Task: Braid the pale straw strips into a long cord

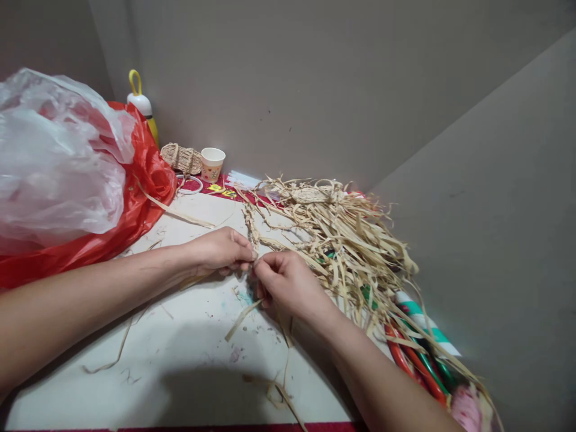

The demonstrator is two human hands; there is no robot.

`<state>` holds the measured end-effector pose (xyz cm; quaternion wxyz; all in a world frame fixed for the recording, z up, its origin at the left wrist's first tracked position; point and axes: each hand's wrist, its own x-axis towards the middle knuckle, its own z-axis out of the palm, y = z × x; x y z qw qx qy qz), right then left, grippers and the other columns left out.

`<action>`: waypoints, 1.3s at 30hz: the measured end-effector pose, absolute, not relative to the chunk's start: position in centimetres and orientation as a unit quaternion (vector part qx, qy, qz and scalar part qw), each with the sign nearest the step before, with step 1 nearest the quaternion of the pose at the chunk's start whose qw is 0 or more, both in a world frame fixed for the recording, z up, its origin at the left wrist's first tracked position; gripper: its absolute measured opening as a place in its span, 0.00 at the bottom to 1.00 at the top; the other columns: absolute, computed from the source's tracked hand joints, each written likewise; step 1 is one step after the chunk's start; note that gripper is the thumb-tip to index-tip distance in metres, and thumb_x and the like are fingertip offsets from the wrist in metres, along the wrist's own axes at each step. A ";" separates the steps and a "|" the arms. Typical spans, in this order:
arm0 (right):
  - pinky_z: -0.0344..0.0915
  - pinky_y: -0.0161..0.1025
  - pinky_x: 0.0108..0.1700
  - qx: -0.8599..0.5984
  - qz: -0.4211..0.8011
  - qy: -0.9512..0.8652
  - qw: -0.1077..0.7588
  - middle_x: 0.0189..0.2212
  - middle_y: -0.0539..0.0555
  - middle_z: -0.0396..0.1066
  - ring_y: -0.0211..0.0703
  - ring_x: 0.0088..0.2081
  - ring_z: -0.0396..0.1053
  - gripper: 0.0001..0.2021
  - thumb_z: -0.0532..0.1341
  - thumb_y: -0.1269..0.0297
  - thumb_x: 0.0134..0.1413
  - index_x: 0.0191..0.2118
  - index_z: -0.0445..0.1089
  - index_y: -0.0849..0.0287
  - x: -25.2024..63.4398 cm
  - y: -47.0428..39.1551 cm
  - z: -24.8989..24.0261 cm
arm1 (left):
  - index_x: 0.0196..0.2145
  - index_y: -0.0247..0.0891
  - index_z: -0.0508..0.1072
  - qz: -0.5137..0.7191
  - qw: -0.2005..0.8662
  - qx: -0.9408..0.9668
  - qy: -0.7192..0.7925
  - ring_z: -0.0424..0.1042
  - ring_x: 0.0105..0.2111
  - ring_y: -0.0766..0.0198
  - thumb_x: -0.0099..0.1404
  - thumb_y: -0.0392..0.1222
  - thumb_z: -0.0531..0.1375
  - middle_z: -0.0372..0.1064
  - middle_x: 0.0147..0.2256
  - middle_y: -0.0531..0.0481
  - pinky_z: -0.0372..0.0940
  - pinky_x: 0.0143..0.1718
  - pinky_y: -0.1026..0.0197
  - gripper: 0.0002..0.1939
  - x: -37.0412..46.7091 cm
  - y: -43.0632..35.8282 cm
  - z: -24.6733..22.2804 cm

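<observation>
Braided straw (250,223) lies over the white counter (189,384), its near end between the hands; the left hand (231,251) and right hand (283,279) nearly touch, fingers closed, each pinching it; loose straw (351,240) heaps beside the right.

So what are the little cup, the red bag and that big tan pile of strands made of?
Cup: probably paper, matte, going by its pale rim and printed side.
Red bag: looks like thin, glossy plastic film, given the sharp crinkles and bright highlights.
Pile of strands: dry plant fibre, perhaps raffia or straw, dull and uncoated, judging by the flat, curling strips and frayed ends.
</observation>
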<state>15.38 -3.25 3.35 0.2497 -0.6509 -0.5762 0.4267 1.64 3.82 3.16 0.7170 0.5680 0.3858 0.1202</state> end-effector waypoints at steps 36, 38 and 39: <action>0.37 0.30 0.18 -0.494 0.654 -0.517 0.246 0.12 0.42 0.50 0.27 0.15 0.42 0.21 0.57 0.47 0.53 0.24 0.63 0.62 18.5 -1.1 2.4 | 0.23 0.33 0.68 0.099 0.646 0.682 0.329 0.52 0.14 0.75 0.52 0.36 0.56 0.59 0.17 0.57 0.46 0.16 0.69 0.04 1.1 4.5 3.5; 0.37 0.31 0.17 -0.496 0.670 -0.493 0.251 0.11 0.42 0.51 0.27 0.15 0.43 0.20 0.59 0.49 0.51 0.21 0.62 0.62 18.6 -1.0 2.3 | 0.22 0.34 0.67 0.104 0.599 0.718 0.339 0.51 0.15 0.75 0.51 0.35 0.55 0.56 0.15 0.59 0.45 0.17 0.69 0.03 1.1 4.3 3.8; 0.37 0.31 0.17 -0.496 0.675 -0.482 0.257 0.10 0.42 0.51 0.27 0.14 0.43 0.19 0.60 0.51 0.50 0.20 0.61 0.62 18.5 -0.9 2.3 | 0.21 0.34 0.66 0.108 0.575 0.734 0.343 0.50 0.15 0.75 0.51 0.34 0.54 0.54 0.15 0.60 0.45 0.17 0.69 0.03 1.1 4.2 3.8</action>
